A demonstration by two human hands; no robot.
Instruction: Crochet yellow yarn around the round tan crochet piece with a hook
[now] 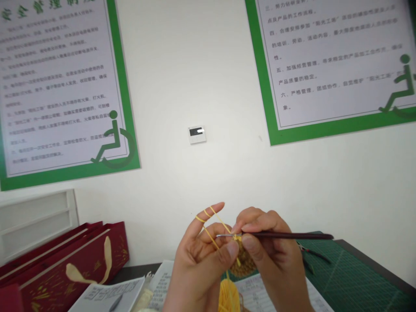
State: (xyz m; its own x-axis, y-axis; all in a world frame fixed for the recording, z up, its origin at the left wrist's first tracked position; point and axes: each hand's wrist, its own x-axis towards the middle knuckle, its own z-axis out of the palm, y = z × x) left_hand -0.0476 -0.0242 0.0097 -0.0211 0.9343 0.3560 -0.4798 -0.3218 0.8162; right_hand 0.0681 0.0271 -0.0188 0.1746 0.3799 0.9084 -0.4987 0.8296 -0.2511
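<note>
My left hand pinches the edge of a brown and yellow crochet piece between thumb and fingers. Its index finger is raised, with yellow yarn wound round it and running down to the work. A crochet hook with a dark handle and metal tip lies in the grip of my right hand. The metal end crosses the top of the piece, close to the left fingertips. Below the hands sits a ball of yellow yarn. Fingers partly hide the piece.
A green cutting mat covers the table's right side, with pliers on it. Printed papers lie under the hands. At left are dark red gift bags and a sheet with a pen. Behind stands a white wall with posters.
</note>
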